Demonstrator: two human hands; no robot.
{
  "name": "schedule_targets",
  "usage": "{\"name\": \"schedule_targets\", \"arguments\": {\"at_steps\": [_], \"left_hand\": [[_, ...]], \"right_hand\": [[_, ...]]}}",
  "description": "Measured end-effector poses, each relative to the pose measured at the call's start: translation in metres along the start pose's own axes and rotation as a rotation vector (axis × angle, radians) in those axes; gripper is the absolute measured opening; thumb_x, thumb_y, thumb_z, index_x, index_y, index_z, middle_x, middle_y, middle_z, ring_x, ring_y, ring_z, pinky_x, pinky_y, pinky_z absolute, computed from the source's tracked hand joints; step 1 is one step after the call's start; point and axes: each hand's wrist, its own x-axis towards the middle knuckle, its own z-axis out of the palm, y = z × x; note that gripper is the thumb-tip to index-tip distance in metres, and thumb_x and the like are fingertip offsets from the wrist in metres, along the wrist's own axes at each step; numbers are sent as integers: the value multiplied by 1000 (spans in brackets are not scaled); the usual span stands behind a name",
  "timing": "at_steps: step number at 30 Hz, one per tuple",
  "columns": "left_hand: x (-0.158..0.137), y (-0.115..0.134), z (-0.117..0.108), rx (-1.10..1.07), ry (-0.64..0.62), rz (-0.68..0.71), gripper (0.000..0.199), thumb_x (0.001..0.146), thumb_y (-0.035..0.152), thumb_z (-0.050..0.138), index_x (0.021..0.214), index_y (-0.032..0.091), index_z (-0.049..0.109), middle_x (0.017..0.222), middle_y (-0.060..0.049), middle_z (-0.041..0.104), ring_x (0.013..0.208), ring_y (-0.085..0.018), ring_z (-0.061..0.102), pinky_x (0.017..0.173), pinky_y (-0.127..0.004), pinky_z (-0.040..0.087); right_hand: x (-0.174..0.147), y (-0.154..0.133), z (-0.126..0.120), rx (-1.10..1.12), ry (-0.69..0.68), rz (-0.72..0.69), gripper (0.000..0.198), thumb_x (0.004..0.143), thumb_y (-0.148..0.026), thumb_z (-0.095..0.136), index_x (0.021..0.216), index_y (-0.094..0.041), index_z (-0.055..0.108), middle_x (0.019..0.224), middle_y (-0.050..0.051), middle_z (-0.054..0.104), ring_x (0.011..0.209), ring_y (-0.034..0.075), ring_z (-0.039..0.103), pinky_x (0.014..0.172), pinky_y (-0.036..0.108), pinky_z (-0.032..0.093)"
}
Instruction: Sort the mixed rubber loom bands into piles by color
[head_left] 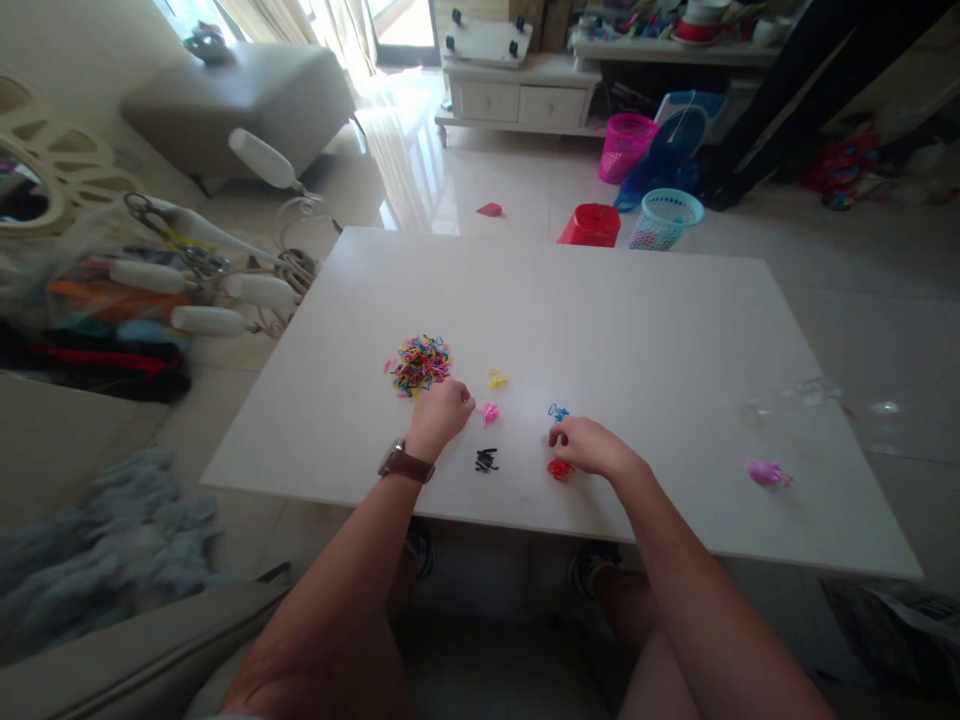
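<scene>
A mixed heap of small coloured rubber bands (420,366) lies on the white table (637,320). My left hand (442,408), with a watch on the wrist, is at the heap's near right edge, fingers pinched together; what they hold is too small to make out. Right of it sit a pink pile (490,413), a yellow pile (497,379) and a black pile (486,460) of bands. My right hand (589,444) hovers between a blue pile (557,411) and a red pile (559,469), fingers curled closed. Whatever is in them is hidden.
A pink-purple object (768,473) and clear plastic pieces (795,400) lie on the right of the table. Beyond the far edge stand a red bucket (592,225) and a light blue basket (667,215). A white lamp (259,290) stands by the left edge.
</scene>
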Motion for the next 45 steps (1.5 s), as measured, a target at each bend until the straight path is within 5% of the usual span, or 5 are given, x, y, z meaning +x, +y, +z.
{"name": "schedule_targets", "arguments": {"at_steps": [7,19,27,33,45], "left_hand": [[7,-22,5,115,-15,-43,56,88,39,56,138,15,59,138,-22,57,123,-34,60,100,-41,49],[11,-24,6,211,-106,-48,49,89,38,48,129,12,62,140,-21,55,129,-36,52,107,-43,43],[12,-24,3,197,10,-60,46,89,42,52,117,10,69,133,-22,61,119,-34,60,101,-39,48],[20,-33,-17,48,145,-80,29,88,33,54,88,17,78,97,-14,76,90,-25,69,77,-31,50],[24,-52,-35,-200,357,-163,19,76,24,70,89,19,83,90,-11,80,88,-26,73,79,-32,52]], "right_hand": [[-1,2,-2,11,58,13,28,82,-21,64,108,-23,75,99,5,76,84,19,67,70,26,42],[-6,0,-5,19,40,55,30,85,-26,64,114,-22,72,105,6,75,86,19,67,70,27,41],[-8,-3,-7,23,45,60,31,87,-29,63,116,-21,71,109,8,74,88,20,67,70,27,40],[-6,-3,-4,20,62,41,31,87,-28,62,116,-22,71,107,7,75,86,19,67,71,27,40],[-4,-5,-1,21,56,22,29,88,-28,62,115,-22,71,106,8,75,84,19,67,69,27,39]]}}
